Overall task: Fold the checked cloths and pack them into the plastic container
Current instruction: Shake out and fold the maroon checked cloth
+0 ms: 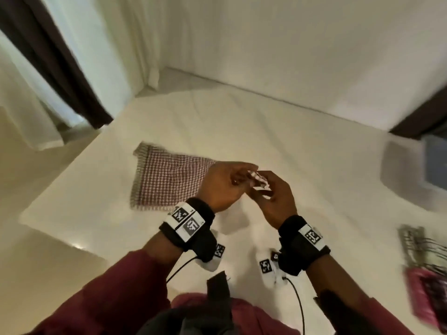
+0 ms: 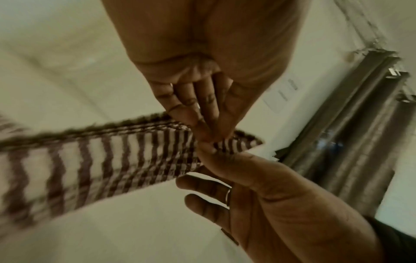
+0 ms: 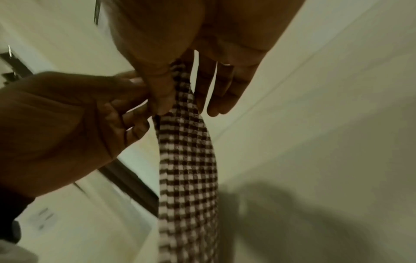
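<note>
A red-and-white checked cloth (image 1: 169, 182) lies partly on the white table (image 1: 302, 151), with one end lifted to my hands. My left hand (image 1: 243, 176) and right hand (image 1: 262, 187) meet above the table's middle, and both pinch the raised corners of that cloth. In the left wrist view the left hand's (image 2: 209, 135) fingers and thumb close on the checked cloth (image 2: 108, 156), and the right hand's (image 2: 213, 156) thumb presses it from below. In the right wrist view the checked cloth (image 3: 186, 160) hangs down from the right hand (image 3: 166, 99), with the left hand (image 3: 135, 105) touching beside it. A blurred translucent plastic container (image 1: 402, 172) stands far right.
More checked cloths (image 1: 425, 259), blurred, lie at the table's right edge. Dark curtains (image 1: 55, 61) hang at the back left, and a white wall (image 1: 290, 44) runs behind the table. The table's left edge drops to the floor (image 1: 29, 180).
</note>
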Demonstrator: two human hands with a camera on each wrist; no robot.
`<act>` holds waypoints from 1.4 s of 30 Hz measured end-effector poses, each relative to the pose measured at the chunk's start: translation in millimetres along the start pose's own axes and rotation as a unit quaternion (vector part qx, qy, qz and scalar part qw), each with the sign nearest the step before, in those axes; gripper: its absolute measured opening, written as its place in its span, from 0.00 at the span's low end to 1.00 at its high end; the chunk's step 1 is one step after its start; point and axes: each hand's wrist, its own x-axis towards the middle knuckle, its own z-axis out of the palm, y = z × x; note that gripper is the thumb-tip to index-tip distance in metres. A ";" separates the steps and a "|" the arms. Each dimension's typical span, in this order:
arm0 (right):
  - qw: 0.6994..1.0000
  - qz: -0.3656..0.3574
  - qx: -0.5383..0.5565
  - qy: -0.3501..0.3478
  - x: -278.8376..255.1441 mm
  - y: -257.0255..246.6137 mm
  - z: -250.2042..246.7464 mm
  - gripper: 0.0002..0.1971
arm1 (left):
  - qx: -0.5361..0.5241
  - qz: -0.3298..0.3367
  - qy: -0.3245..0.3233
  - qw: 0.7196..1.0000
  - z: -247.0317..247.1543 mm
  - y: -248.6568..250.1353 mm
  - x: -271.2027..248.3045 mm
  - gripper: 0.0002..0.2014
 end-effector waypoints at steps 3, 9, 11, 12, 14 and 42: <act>0.996 -0.028 -0.005 0.085 12.8 -18.3 -64.0 0.05 | 0.024 0.050 0.031 0.998 27.3 52.5 41.7 0.06; 0.978 -0.098 -0.029 0.180 40.9 -79.7 -171.2 0.08 | 0.057 0.156 0.023 0.986 76.9 158.1 107.4 0.11; 0.973 -0.114 -0.057 0.195 46.8 -100.6 -196.2 0.07 | 0.013 0.170 -0.011 0.985 88.1 186.6 123.4 0.11; 0.971 -0.119 -0.061 0.196 48.7 -109.3 -206.6 0.07 | -0.012 0.170 -0.026 0.985 91.9 198.7 129.1 0.10; 0.975 -0.116 -0.055 0.183 48.9 -125.5 -220.9 0.11 | -0.066 0.156 -0.057 0.984 97.1 215.6 137.0 0.08; 0.935 -0.064 -0.318 0.141 101.0 -103.2 -324.4 0.15 | -0.220 0.010 -0.022 0.975 35.8 221.1 207.0 0.07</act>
